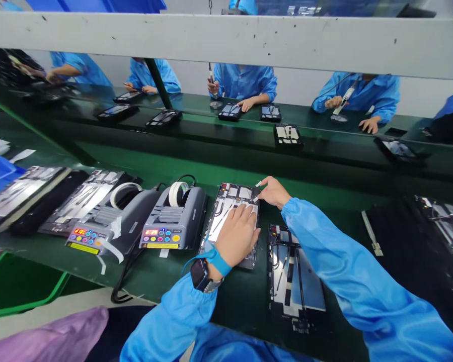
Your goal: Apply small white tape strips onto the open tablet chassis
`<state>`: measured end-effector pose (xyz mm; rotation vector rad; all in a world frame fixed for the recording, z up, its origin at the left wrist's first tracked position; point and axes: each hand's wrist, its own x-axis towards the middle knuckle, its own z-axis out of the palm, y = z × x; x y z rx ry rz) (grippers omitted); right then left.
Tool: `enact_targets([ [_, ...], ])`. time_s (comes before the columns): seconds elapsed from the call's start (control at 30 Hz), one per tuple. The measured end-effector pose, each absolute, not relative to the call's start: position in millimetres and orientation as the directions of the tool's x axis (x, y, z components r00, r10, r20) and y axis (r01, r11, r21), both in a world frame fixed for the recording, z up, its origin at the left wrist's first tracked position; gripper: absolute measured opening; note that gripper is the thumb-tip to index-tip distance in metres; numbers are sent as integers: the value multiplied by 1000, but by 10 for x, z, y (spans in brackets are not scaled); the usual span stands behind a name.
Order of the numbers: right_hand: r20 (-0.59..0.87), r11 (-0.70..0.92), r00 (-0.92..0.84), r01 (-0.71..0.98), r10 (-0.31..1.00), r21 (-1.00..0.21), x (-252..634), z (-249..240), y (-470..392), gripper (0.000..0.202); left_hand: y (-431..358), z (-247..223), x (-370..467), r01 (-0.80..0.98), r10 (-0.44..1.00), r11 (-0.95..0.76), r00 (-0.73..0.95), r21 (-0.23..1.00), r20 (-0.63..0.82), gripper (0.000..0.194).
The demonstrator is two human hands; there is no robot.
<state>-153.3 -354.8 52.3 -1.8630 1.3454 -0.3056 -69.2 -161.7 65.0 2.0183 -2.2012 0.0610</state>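
Note:
An opened tablet [216,221] lies in front of me with its inner parts facing up. My left hand [237,234] rests flat on its silvery middle, fingers stretched out. At the tablet's upper right corner, my right hand [275,193] pinches a small piece of white tape [258,184] between thumb and forefinger. The thumb is close to the tablet's edge. A second opened tablet [295,281] lies to the right, below my right forearm. Its pale blue-grey panel carries dark strips and cables.
Two tape dispensers [173,221] [109,216] stand left, cut strips hanging from one. Beyond them lie stacked opened tablets [86,196]. A black foam-like slab [407,251] lies right. Across the bench, a raised belt [196,123] carries tablets; co-workers in blue sit behind, some holding tools.

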Motion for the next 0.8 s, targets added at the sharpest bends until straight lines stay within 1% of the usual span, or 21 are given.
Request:
enact_targets([
  [0.13,-254,-117,392,-712,-884,-693,-1514,541,-3520,45,-1636,586,-668,-995,-991,73,-63,74,120,46],
  [0.4,-252,-147,403,-734,-880,-663,-1450,619,-3466,50,-1820,532,-677,-993,-991,105,-100,47,86,53],
  [0.7,-267,-165,440,-726,-857,-668,-1440,678,-3409,53,-1817,528,-711,-992,-990,117,-120,-46,72,56],
  [0.8,-265,-172,459,-712,-848,-681,-1437,687,-3406,53,-1816,520,-715,-989,-986,126,-133,-78,95,55],
])
